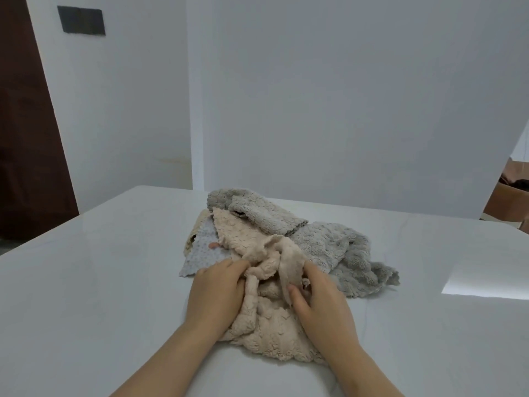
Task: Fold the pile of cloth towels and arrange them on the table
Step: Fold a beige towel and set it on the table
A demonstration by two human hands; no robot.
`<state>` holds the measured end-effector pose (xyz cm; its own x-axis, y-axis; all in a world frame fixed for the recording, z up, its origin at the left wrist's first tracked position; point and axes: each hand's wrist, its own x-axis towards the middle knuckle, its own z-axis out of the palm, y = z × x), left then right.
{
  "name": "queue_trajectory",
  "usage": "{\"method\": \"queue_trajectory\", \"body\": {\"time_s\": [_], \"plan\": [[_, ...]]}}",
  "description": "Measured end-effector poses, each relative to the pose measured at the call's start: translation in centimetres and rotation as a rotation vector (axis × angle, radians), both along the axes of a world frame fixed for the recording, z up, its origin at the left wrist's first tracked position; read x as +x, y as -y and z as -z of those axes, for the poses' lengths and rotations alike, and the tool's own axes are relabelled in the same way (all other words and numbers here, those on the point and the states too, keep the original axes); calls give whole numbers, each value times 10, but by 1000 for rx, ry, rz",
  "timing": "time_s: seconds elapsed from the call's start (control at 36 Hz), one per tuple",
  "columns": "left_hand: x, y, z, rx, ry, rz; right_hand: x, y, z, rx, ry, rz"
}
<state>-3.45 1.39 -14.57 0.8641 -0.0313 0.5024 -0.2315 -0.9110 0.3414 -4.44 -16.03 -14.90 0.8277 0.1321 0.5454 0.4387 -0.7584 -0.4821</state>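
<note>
Forearms come in from the bottom edge, cut off below the elbows. Left hand (217, 293) and right hand (317, 299) both sit on the beige towel (269, 330), which lies bunched on the near-centre of the counter (100, 282). Left hand grips a twisted ridge of it; fingertips buried in the cloth and thumb hidden, so the exact hold is hard to read. Right hand pinches a narrow strip btwn thumb and fingers; the strip's far end disappears into the bunch.

Pile behind, touching the beige towel: a second beige cloth (237, 230), a pale dotted cloth (200, 253) partly under it w/ only its left part showing, a small pink tab (213, 245) at their edge (can't tell which it belongs to). Grey towel (337, 245) spreads to the right, and a folded-over grey piece (257, 210) lies at the back; can't tell if these are one item or two.

Counter is white and glossy w/ a bright reflection (486, 279) at right. White walls behind, dark door (28, 138) far left, dark panel (81, 20) high on the wall, brown box (509, 196) cut off at the right edge.

Beige towel's long axis runs approx near-to-far, the gathered end pointing away into the pile. Pile as a whole runs back-left to front-right.
</note>
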Motion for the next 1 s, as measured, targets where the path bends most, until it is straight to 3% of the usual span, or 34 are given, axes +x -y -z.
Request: {"method": "queue_trajectory", "body": {"time_s": [0.14, 0.28, 0.33, 0.5, 0.61, 0.69, 0.86, 1.0], "plan": [[-3, 0, -23, -735, -189, 85, 2, -2, -1, 1, 34, -25], [5, -9, -59, -1384, -371, 210, 7, 6, -22, 271, 25, 38], [16, -13, -63, -1375, -397, 177, 11, 13, -32, 354, 13, 64], [46, -17, -54, -984, -326, -12, 34, 23, -54, 476, -46, 166], [52, -11, -37, -582, -357, -33, 50, 26, -54, 435, -129, 194], [57, -19, -31, -407, -339, -58, 60, 28, -44, 347, -258, 185], [64, -46, -49, -499, -289, 7, 70, 35, -53, 344, -224, 176], [73, -58, -56, -811, -221, 77, 78, 39, -63, 419, -102, 184]]}}
